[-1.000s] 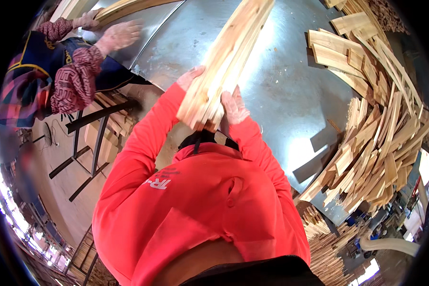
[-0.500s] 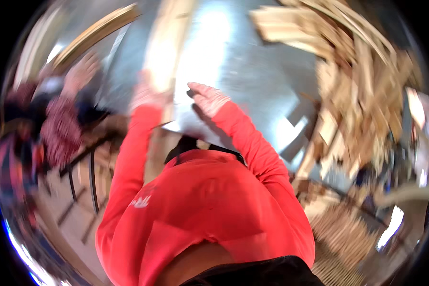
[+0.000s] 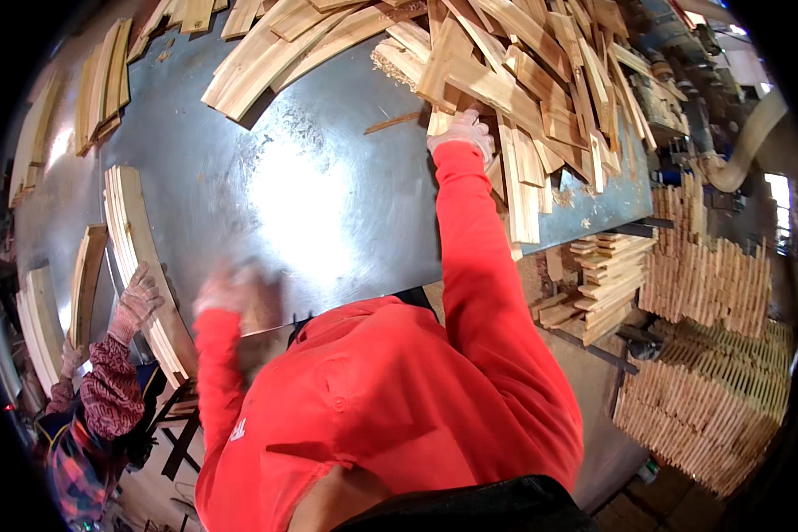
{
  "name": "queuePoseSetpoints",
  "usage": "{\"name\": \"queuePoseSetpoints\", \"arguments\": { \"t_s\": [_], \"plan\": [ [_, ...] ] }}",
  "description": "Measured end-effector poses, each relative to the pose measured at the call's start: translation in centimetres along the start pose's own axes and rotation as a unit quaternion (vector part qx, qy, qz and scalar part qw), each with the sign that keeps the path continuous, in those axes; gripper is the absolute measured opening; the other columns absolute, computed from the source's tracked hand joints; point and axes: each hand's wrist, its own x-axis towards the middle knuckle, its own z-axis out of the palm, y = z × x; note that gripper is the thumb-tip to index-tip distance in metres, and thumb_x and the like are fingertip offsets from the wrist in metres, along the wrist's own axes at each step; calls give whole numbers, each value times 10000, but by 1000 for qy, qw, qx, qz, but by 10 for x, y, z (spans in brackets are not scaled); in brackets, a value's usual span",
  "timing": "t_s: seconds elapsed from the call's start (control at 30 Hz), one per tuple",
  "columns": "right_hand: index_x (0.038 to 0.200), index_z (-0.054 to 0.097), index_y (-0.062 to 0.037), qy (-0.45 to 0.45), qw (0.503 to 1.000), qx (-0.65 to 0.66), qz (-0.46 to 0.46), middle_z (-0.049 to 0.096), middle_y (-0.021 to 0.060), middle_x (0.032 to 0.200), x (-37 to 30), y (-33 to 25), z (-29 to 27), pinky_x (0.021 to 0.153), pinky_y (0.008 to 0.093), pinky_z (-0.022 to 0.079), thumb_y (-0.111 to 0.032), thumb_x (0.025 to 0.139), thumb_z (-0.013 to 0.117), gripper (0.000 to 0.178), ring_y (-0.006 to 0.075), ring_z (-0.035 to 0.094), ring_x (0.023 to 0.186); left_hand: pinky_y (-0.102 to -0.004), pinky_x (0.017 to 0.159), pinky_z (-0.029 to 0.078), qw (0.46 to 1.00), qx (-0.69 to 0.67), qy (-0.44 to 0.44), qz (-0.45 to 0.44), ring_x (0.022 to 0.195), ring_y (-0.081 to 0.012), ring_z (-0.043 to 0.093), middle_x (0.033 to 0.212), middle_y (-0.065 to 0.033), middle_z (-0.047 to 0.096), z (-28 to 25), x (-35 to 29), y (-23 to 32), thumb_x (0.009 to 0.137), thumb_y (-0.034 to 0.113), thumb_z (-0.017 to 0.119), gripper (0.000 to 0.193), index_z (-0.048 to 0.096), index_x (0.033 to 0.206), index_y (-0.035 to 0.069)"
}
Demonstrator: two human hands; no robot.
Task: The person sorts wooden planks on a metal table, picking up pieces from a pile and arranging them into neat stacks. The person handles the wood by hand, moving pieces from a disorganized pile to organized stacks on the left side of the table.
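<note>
My right hand (image 3: 464, 133), in a pale translucent glove, reaches to the near edge of a loose pile of wooden boards (image 3: 496, 93). Its fingers are curled at the end of a wooden board (image 3: 438, 121), which other boards partly cover. Motion smears my left hand (image 3: 239, 291) over the table's near edge, so its fingers cannot be made out. A brownish blur beside it is too unclear to name. To its left lies a stack of long boards (image 3: 142, 235), nearest to a co-worker's gloved hand (image 3: 138, 301).
The shiny metal table (image 3: 363, 186) carries more boards (image 3: 266, 66) along its far side. A thin wood strip (image 3: 392, 123) lies near the pile. At the right below the table stand stacked wooden pieces (image 3: 696, 408). The co-worker handles another board (image 3: 87, 275) at far left.
My view has swung to the right. My right hand has gone from the table's near edge to the board pile. My left hand has left the long board it was at.
</note>
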Motion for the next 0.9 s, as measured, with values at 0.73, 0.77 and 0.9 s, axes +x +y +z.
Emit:
{"name": "queuePoseSetpoints", "arguments": {
  "t_s": [0.73, 0.77, 0.9],
  "plan": [
    [1407, 389, -129, -339, 620, 704, 67, 584, 186, 1190, 71, 36, 82, 731, 360, 549, -371, 843, 705, 691, 235, 663, 878, -393, 927, 466, 963, -124, -121, 207, 1061, -339, 625, 1117, -235, 653, 29, 147, 342, 731, 683, 620, 844, 636, 1144, -53],
    [1388, 408, -112, -321, 633, 704, 25, 596, 162, 1160, 45, 36, 66, 706, 354, 554, -369, 843, 708, 673, 228, 660, 855, -385, 910, 479, 960, -119, -154, 201, 997, -325, 656, 1062, -243, 670, 20, 118, 289, 759, 654, 604, 784, 642, 1146, -27],
    [1265, 509, -55, -469, 538, 699, -38, 641, 95, 1009, -64, 76, 125, 619, 331, 546, -319, 864, 685, 512, 217, 630, 767, -353, 825, 520, 916, -384, -100, 67, 914, -217, 659, 1023, -134, 692, 104, 66, 113, 851, 438, 645, 548, 606, 1203, 19]
  ]
}}
